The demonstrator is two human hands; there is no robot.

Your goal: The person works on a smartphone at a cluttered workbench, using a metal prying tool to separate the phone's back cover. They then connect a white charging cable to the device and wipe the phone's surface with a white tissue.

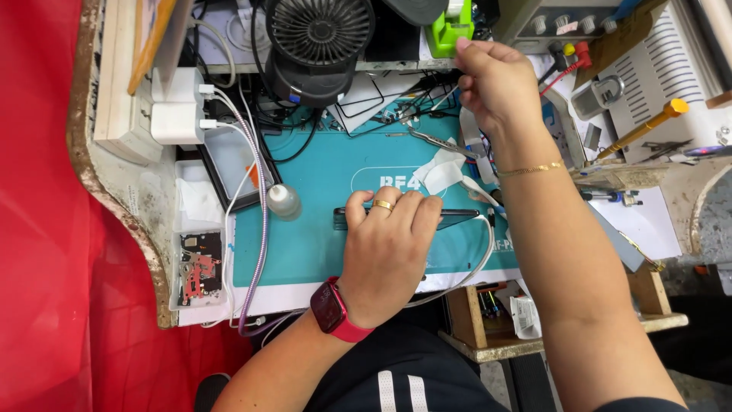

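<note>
My left hand [387, 240], with a gold ring and a red wrist watch [335, 311], lies over a dark phone [457, 217] that rests edge-up on the teal work mat [320, 175]; its fingers press the phone's top edge. My right hand [496, 84] is raised at the back of the bench beside a green tape dispenser [448, 32]. Its fingers are pinched together, and a white strip [471, 139] hangs down below them. Metal tweezers [438, 141] and a crumpled white wipe [442, 172] lie on the mat between the hands.
A small clear bottle [284, 202] stands at the mat's left edge, beside a dark tray [232, 164]. White chargers [177, 103] and cables run along the left. A black fan [319, 42] stands at the back. A yellow-handled tool [644, 126] and a white box are at the right.
</note>
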